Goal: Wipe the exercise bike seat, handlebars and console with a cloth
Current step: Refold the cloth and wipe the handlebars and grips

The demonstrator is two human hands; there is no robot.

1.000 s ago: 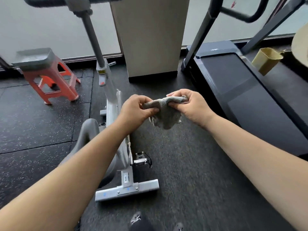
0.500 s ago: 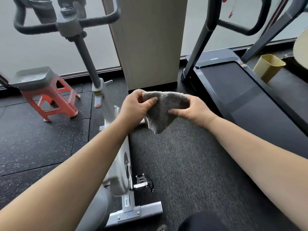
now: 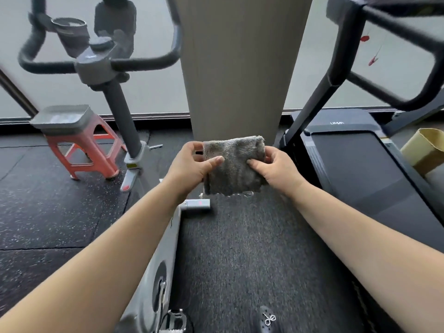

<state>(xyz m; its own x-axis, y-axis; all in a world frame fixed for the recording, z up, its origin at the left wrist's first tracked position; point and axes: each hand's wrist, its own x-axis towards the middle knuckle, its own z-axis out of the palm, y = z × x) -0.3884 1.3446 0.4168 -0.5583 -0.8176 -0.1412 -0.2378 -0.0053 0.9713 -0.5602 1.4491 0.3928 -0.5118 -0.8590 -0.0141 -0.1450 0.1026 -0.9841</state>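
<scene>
since the earlier frames the grey cloth has been spread from a bunched wad into a flat folded square, and the view has been raised so that the handlebars are seen at eleven o'clock.

head view: the cloth is held in the air at the centre, above the dark floor mat, well apart from every part of the exercise bike. its left edge is pinched by the left hand, thumb in front, and its right edge is pinched by the right hand. nothing is judged to have been wiped yet. the console is blurred at twelve o'clock; the seat is not seen.

the fold could be lost when one hand is freed to reach, since the cloth is held only at its edges; a trailing corner could then catch on the cup holder.

counted: one cloth, two hands, one bike, one treadmill at three o'clock, one orange stool at nine o'clock.
</scene>
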